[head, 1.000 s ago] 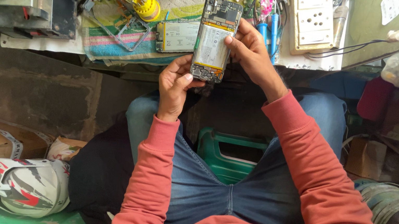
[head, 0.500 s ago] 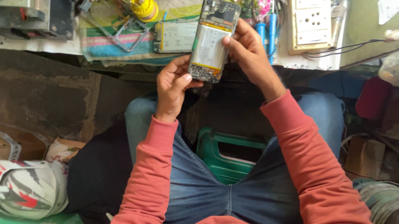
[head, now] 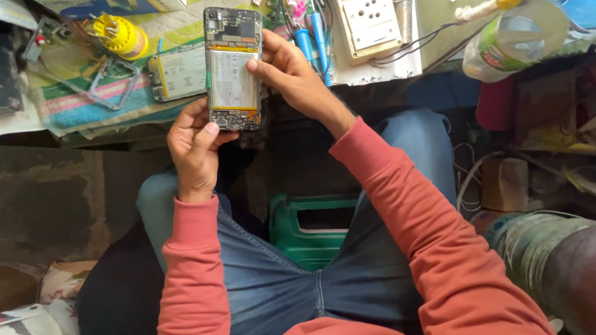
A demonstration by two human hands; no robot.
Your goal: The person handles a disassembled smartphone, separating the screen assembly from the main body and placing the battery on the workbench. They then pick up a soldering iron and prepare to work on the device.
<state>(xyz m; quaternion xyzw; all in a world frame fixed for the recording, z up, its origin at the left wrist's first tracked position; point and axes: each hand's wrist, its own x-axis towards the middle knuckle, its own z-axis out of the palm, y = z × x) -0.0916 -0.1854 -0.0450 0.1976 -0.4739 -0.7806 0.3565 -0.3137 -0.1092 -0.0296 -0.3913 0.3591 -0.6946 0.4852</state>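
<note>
We see an opened smartphone with its back cover off, exposing a pale battery and dark circuit board [head: 231, 69], held above the front edge of the cluttered desk [head: 70, 110]. Its long axis runs from 12 o'clock to 6 o'clock, tilted slightly so the circuit-board end points toward 11 o'clock.

The left hand [head: 194, 148] sits at the 6 o'clock end of the phone. Its grip is partly closed: the thumb presses the lower edge and the fingers curl under the body. The right hand [head: 290, 76] comes in from 3 o'clock. Its grip is closed lightly on the right long edge, with the thumb resting on the battery face near mid-length and the fingers wrapped behind. Both hands are in contact; the right hand is the nearer to the battery, the left to the bottom board.

At 9 o'clock of the phone, just beside it on the desk, lies a second flat pale battery-like module [head: 178, 72]. Further toward 9 o'clock stands a yellow round screwdriver-bit holder [head: 119, 36]. At 12 to 1 o'clock lie blue-handled tools [head: 315, 40] and a white socket board [head: 365, 8].

Hidden: the fingers behind the phone, and its underside. We cannot tell whether the thumb lifts the battery or only rests on it. Small board parts are too fine to resolve.
</note>
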